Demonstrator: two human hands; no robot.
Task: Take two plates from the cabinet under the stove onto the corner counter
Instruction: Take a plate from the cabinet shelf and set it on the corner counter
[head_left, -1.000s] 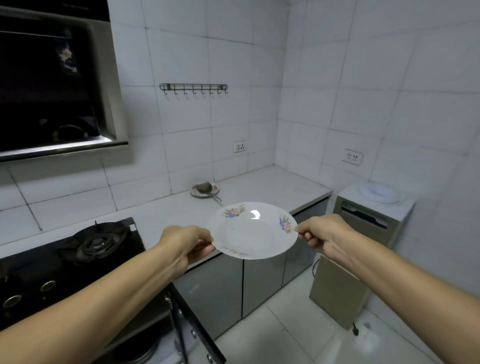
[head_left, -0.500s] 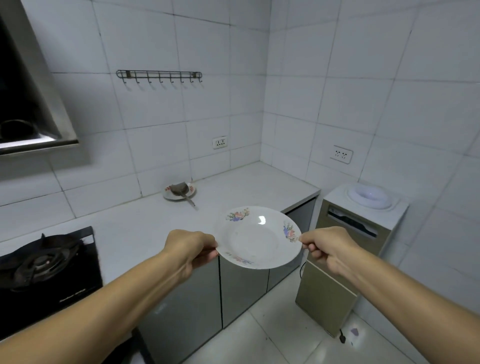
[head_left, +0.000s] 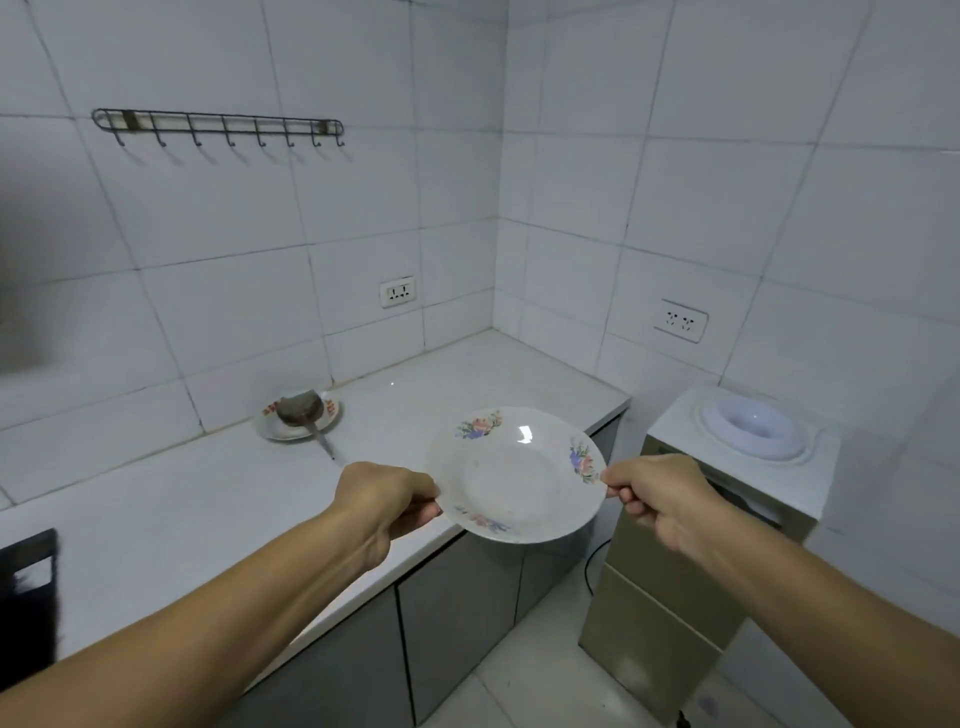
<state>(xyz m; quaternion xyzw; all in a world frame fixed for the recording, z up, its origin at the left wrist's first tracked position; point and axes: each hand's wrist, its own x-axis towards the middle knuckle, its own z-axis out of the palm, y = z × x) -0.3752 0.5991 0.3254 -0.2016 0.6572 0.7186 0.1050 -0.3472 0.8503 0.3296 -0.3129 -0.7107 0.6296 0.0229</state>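
A white plate with flower prints (head_left: 511, 478) is held level in the air, over the front edge of the white corner counter (head_left: 467, 374). My left hand (head_left: 382, 501) pinches its left rim and my right hand (head_left: 657, 493) pinches its right rim. The plate may be two stacked; I cannot tell. The cabinet under the stove is out of view.
A second flowered plate with a metal ladle on it (head_left: 297, 411) sits by the back wall. The stove's black edge (head_left: 28, 587) shows at far left. A water dispenser (head_left: 727, 499) stands right of the counter. Grey cabinet doors (head_left: 457, 618) run below; a hook rail (head_left: 218, 124) hangs above.
The view has swung right and closer to the corner counter; the stove and hood have slid out to the left. The plate stays held in both hands, now over the counter's edge.
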